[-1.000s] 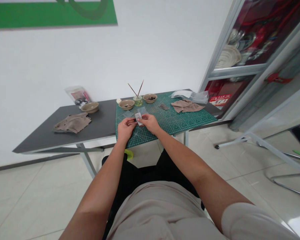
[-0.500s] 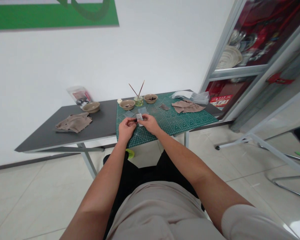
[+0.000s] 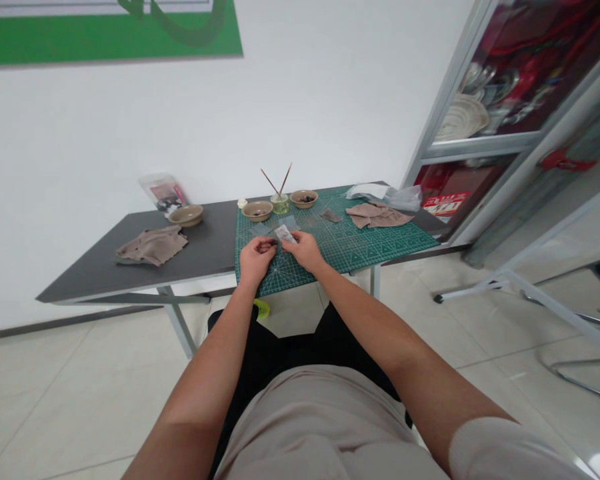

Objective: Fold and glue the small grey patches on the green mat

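Note:
Both my hands meet over the near edge of a green cutting mat (image 3: pixel 360 243) on a dark grey table (image 3: pixel 130 270). My right hand (image 3: pixel 305 251) pinches a small grey rectangular piece (image 3: pixel 283 233) by its lower end. My left hand (image 3: pixel 256 259) is closed, its fingertips pinching a tiny dark thing (image 3: pixel 270 247) right beside that piece; I cannot make out what it is. More small grey pieces (image 3: pixel 260 229) lie flat on the mat just beyond my fingers.
Behind my hands stand two tan bowls (image 3: pixel 257 211) and a small glass jar with two brushes (image 3: pixel 280 200). A third bowl (image 3: pixel 185 215), a plastic bag (image 3: pixel 160 192) and a brown cloth (image 3: pixel 153 245) sit left; another cloth (image 3: pixel 377 215) lies right. A glass cabinet (image 3: pixel 505 100) stands to the right.
The hands stayed together over the mat; the grey piece tilted slightly in my right fingers. The camera view shifted a little, moving the table rightward in the picture.

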Tool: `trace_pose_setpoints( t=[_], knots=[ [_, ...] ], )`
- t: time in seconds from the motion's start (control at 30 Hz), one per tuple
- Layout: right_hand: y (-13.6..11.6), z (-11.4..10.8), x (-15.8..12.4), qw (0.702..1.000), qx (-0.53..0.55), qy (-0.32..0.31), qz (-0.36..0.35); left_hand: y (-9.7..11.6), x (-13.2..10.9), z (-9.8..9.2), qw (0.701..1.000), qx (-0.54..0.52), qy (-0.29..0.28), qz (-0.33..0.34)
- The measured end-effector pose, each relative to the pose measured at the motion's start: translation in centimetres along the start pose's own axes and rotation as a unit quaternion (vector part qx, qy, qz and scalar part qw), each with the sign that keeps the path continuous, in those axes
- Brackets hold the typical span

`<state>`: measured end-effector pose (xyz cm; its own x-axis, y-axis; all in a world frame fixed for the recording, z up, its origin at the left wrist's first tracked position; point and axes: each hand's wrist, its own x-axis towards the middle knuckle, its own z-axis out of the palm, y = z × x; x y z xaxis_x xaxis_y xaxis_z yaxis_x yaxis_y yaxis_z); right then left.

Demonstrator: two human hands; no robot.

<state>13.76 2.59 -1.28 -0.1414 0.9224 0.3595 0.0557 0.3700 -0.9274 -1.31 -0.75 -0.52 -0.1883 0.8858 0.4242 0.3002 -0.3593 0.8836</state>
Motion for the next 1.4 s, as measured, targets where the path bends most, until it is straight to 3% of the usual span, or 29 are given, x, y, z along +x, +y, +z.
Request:
trace_pose_setpoints(
  t=[0.43,0.67,0.87,1.03,1.17,1.4],
  knots=[
    [-0.13,-0.10,-0.25,1.000,-0.014,-0.014,-0.020,-0.19,-0.12,0.32,1.000,0.017,0.009,0.005],
    [-0.63,-0.26,-0.46,0.988,-0.095,0.001,-0.121,0.18,-0.62,0.52,0.994,0.108,0.011,0.022],
    [-0.53,-0.36,-0.52,0.985,-0.124,-0.011,-0.117,0.26,-0.60,0.30,0.992,0.122,0.032,-0.002],
    [-0.52,-0.42,-0.35,0.984,-0.138,-0.010,-0.115,0.41,-0.50,0.12,0.991,0.131,-0.006,0.015],
    [-0.69,-0.50,-0.41,0.984,-0.140,-0.029,-0.110,0.26,-0.40,0.12,0.991,0.131,0.026,0.002],
    [-0.77,-0.41,-0.41,0.983,-0.145,-0.021,-0.107,0.48,-0.71,0.11,0.991,0.130,-0.006,0.028]
  ],
)
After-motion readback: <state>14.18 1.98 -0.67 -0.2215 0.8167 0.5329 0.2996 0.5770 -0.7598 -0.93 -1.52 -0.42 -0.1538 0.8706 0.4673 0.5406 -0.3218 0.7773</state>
